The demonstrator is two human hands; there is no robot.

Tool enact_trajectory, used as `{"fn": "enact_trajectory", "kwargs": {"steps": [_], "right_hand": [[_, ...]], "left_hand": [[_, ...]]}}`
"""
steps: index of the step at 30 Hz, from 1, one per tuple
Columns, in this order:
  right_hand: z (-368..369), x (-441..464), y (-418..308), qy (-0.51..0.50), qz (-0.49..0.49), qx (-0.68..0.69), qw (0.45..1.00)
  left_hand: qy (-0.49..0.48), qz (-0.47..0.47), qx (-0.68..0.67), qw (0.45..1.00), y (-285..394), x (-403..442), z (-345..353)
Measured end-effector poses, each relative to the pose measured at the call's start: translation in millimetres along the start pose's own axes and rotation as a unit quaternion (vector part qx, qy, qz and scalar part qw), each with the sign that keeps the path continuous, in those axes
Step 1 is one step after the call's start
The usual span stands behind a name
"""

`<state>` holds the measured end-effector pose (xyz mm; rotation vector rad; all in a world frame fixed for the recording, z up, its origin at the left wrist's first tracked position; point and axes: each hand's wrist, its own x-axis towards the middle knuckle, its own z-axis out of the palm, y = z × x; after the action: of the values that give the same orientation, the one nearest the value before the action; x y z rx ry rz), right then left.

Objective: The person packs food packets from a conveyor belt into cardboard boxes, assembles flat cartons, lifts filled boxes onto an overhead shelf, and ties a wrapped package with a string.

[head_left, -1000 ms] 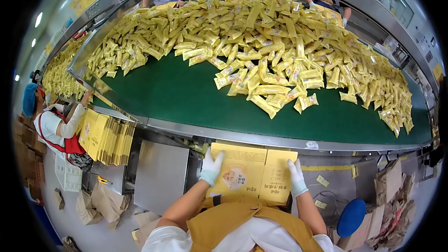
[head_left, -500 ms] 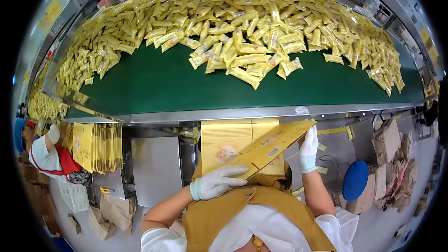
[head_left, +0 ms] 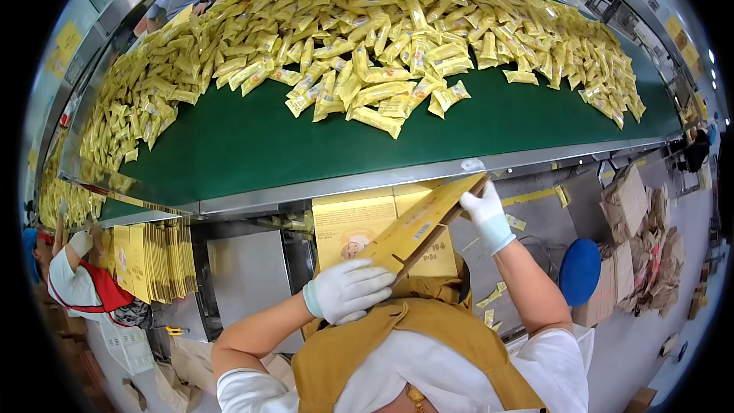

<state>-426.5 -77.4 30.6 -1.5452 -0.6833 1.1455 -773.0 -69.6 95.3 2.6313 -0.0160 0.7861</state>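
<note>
A yellow printed cardboard carton (head_left: 419,223), narrow side up, slants between my gloved hands. My right hand (head_left: 486,216) grips its far end, with the thumb on the upper edge. At the near end my left hand (head_left: 350,291) is closed on the carton, fingers together over its corner; the thumb is hidden. Behind it, another yellow carton panel (head_left: 344,222) with a printed round picture leans against the metal edge (head_left: 321,187) of the worktop.
Many yellow wrapped packets (head_left: 382,95) are heaped on the green belt (head_left: 245,141). On the left, flat yellow cartons (head_left: 164,260) stand in a row beside a co-worker in a red apron (head_left: 103,291). A blue stool (head_left: 579,271) and brown paper sacks (head_left: 627,203) are on the right.
The carton has tilted more steeply, and its open edge now faces my right hand more. My right hand has moved slightly down and left. The camera view has turned a little.
</note>
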Motion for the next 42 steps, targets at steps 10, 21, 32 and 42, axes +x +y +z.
{"fn": "enact_trajectory", "kwargs": {"steps": [10,21,32,42], "right_hand": [[32,-62,-87,-0.138,-0.188,-0.51,0.828],[72,-40,-92,-0.46,-0.184,-0.544,0.677],[61,-33,7,-0.098,-0.144,-0.338,0.925],[4,6,45,-0.071,0.096,0.24,0.963]], "left_hand": [[-0.04,0.049,0.055,0.996,-31,31,-29],[-0.058,-0.108,0.315,0.941,-58,40,11],[-0.199,-0.365,0.124,0.901,-32,55,-5],[-0.164,-0.389,0.099,0.901,-28,49,-42]]}}
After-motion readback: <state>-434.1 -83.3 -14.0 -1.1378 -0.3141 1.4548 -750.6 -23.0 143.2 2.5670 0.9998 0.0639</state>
